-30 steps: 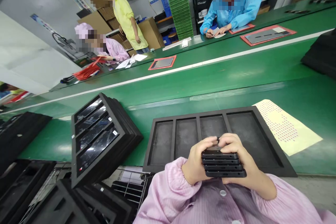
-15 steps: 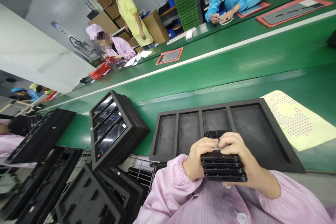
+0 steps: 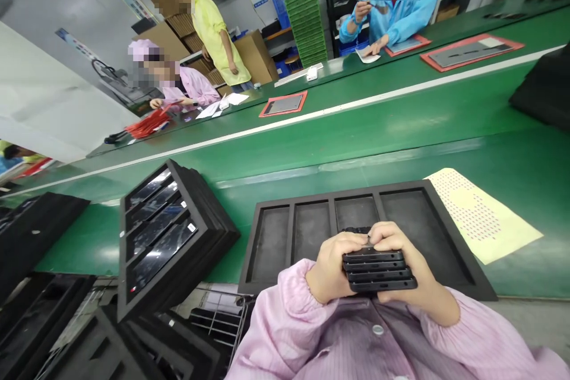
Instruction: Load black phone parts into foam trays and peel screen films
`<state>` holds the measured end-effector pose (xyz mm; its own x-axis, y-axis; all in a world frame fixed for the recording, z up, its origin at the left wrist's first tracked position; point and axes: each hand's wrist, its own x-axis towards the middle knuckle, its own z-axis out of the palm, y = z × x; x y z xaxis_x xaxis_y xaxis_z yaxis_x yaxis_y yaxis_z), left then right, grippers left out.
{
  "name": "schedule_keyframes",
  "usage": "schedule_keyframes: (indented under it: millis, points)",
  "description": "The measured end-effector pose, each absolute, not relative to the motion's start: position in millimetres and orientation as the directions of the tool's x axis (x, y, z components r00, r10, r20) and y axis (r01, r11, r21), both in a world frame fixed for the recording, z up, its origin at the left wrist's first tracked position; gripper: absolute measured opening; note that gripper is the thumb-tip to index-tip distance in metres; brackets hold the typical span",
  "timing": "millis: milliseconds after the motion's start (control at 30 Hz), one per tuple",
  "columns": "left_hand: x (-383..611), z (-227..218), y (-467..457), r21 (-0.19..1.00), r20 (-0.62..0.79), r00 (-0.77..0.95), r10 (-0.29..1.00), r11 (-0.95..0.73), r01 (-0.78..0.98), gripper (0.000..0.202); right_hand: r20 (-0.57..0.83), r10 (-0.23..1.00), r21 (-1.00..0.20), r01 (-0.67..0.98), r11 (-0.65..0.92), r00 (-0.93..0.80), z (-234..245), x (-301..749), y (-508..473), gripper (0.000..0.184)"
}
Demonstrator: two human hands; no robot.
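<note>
A stack of several black smartphones (image 3: 380, 273) sits between my two hands, close in front of my chest, with the edges facing me. My left hand (image 3: 335, 266) grips the stack's left side, its fingers bent over the top. From the right, my right hand (image 3: 407, 258) wraps round the same stack, its fingertips meeting the left ones at the upper end. Both palms and most of the phones' faces are hidden. Beneath and beyond the hands lies a black foam tray (image 3: 272, 237) with wide compartments; the visible ones hold nothing.
To the left, stacked black trays (image 3: 196, 249) hold glossy dark phones. A yellow sticker sheet (image 3: 512, 234) lies right of the foam tray. More trays (image 3: 104, 347) rest low by a wire rack (image 3: 218, 317). Across the green bench (image 3: 378, 130), people work near red-edged pads (image 3: 282, 104).
The view has shifted a little, so most things sit further left. My hands keep their hold on the phones, which are tilted slightly differently. The person in blue has raised one hand.
</note>
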<state>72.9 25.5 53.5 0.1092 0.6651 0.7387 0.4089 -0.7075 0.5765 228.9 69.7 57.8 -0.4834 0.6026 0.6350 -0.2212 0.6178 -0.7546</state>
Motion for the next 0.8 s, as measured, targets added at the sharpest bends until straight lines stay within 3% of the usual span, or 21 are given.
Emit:
schedule_keyframes:
  millis: [333, 800]
  points:
    - [68.7, 48.0, 22.8, 0.528, 0.790, 0.105, 0.604, -0.756, 0.387, 0.031, 0.657, 0.552, -0.713, -0.185, 0.676, -0.513, 63.6, 222.7, 64.0, 0.043]
    - [65.2, 42.2, 21.0, 0.549, 0.779, 0.114, 0.617, -0.758, 0.351, 0.037, 0.639, 0.563, -0.716, -0.137, 0.685, -0.523, 62.0, 222.0, 61.0, 0.044]
